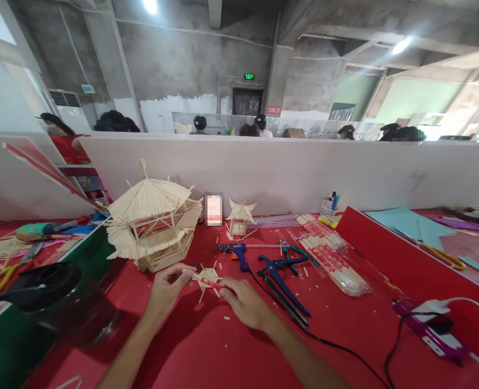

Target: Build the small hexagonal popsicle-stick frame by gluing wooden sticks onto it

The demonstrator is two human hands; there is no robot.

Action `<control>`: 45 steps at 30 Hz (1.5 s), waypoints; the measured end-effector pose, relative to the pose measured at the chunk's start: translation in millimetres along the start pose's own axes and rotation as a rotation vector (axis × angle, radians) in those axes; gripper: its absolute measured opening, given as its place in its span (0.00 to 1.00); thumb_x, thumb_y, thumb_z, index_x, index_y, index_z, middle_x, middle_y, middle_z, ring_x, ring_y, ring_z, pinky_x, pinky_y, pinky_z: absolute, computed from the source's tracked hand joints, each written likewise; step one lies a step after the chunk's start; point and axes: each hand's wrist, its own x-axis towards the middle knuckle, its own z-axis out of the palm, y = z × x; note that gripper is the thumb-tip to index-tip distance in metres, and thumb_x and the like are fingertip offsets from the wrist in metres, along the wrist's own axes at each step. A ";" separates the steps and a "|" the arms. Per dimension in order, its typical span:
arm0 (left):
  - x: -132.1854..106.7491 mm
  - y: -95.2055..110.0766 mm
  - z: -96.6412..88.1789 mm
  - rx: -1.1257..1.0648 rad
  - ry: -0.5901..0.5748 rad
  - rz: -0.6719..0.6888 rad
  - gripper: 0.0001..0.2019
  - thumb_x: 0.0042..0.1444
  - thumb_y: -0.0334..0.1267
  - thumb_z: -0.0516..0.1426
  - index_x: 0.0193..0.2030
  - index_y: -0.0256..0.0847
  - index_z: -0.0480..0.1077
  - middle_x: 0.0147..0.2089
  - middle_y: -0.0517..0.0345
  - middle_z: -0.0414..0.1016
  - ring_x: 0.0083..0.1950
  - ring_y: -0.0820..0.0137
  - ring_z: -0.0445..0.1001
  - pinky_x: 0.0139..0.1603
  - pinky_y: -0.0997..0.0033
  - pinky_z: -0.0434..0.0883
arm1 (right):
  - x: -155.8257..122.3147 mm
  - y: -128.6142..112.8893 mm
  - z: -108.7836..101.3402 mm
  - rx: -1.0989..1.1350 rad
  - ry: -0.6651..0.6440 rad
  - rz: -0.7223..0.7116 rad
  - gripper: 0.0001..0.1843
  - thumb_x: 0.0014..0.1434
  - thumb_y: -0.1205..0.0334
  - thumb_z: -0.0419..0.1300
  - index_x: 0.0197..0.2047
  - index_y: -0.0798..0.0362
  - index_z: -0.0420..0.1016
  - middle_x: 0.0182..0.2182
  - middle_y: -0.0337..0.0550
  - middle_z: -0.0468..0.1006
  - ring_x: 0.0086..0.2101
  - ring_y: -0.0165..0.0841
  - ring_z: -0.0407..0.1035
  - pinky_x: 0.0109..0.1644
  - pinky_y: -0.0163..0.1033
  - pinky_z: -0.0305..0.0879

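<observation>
Between my hands is a slim red-and-white paper-wrapped pair of chopsticks. My left hand pinches its left end, where a pale tip shows. My right hand is closed around the right end. Just behind and beneath it, a small frame of wooden sticks lies on the red table. A large stick-built pavilion stands beyond my left hand. Farther back is a smaller stick pavilion. A blue glue gun lies beyond my right hand.
Blue-handled cutters and bundled wrapped chopsticks lie to the right. A dark jug stands at left. A black cord crosses the right side, near a purple power strip. A white partition closes off the back.
</observation>
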 end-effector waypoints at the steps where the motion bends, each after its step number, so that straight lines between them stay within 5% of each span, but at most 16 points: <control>1: -0.5 -0.8 3.0 -0.019 -0.002 -0.017 0.13 0.44 0.48 0.65 0.26 0.38 0.78 0.20 0.58 0.74 0.23 0.71 0.69 0.27 0.74 0.68 | 0.2 2.0 2.9 -0.004 0.019 -0.003 0.15 0.70 0.58 0.48 0.37 0.53 0.72 0.30 0.37 0.74 0.30 0.30 0.64 0.33 0.33 0.52; 9: -20.2 -5.9 38.9 -0.059 -0.164 -0.082 0.13 0.47 0.47 0.63 0.25 0.37 0.78 0.22 0.57 0.74 0.22 0.72 0.68 0.24 0.74 0.65 | -0.7 1.7 17.7 0.088 0.085 0.027 0.16 0.69 0.58 0.48 0.38 0.53 0.74 0.31 0.41 0.77 0.32 0.33 0.68 0.36 0.34 0.57; 15: -22.6 -2.2 43.0 -0.063 -0.176 -0.032 0.13 0.48 0.47 0.63 0.27 0.38 0.78 0.26 0.55 0.76 0.27 0.70 0.69 0.27 0.74 0.66 | 0.7 -2.8 12.8 0.115 0.050 0.029 0.17 0.69 0.54 0.48 0.40 0.53 0.74 0.34 0.41 0.78 0.34 0.34 0.68 0.38 0.35 0.58; 20: -17.9 -9.2 35.8 -0.167 -0.093 -0.091 0.22 0.51 0.56 0.60 0.36 0.36 0.79 0.24 0.57 0.73 0.23 0.73 0.65 0.25 0.74 0.65 | 1.3 0.6 9.0 0.089 0.032 0.002 0.19 0.70 0.52 0.46 0.36 0.53 0.72 0.29 0.39 0.74 0.29 0.31 0.64 0.34 0.34 0.55; 26: -8.8 -9.9 19.1 -0.252 0.097 -0.114 0.22 0.49 0.57 0.63 0.30 0.35 0.78 0.21 0.60 0.69 0.23 0.75 0.64 0.26 0.75 0.64 | 1.3 1.6 -1.8 0.054 -0.028 0.026 0.18 0.69 0.55 0.47 0.32 0.53 0.68 0.27 0.36 0.69 0.28 0.29 0.62 0.32 0.32 0.53; 32: 5.8 -10.5 -4.3 -0.458 0.355 -0.111 0.19 0.44 0.52 0.67 0.30 0.35 0.77 0.22 0.62 0.68 0.23 0.78 0.63 0.24 0.78 0.62 | 0.5 23.1 -42.4 -0.110 0.042 0.085 0.15 0.66 0.60 0.49 0.29 0.53 0.66 0.25 0.36 0.70 0.29 0.31 0.64 0.34 0.33 0.55; 37: 9.1 -9.4 -7.2 -0.502 0.400 -0.121 0.19 0.42 0.51 0.68 0.28 0.34 0.75 0.24 0.60 0.71 0.23 0.79 0.63 0.24 0.78 0.63 | -8.9 53.3 -96.8 -0.239 0.234 0.205 0.17 0.65 0.54 0.47 0.31 0.52 0.70 0.30 0.43 0.76 0.33 0.37 0.69 0.38 0.37 0.62; 43: 6.8 -9.3 -3.4 -0.526 0.373 -0.149 0.20 0.41 0.52 0.69 0.28 0.34 0.76 0.22 0.62 0.69 0.23 0.79 0.64 0.24 0.80 0.63 | -39.4 88.3 -153.6 -0.632 0.507 0.690 0.19 0.66 0.63 0.43 0.48 0.56 0.74 0.42 0.54 0.79 0.43 0.43 0.73 0.47 0.42 0.64; 45: 6.8 -9.7 -3.6 -0.523 0.364 -0.153 0.20 0.41 0.52 0.69 0.28 0.34 0.76 0.23 0.62 0.68 0.24 0.79 0.64 0.24 0.80 0.63 | -49.0 94.6 -163.3 -0.727 0.475 0.813 0.22 0.65 0.66 0.43 0.58 0.62 0.68 0.45 0.60 0.77 0.46 0.46 0.72 0.49 0.45 0.63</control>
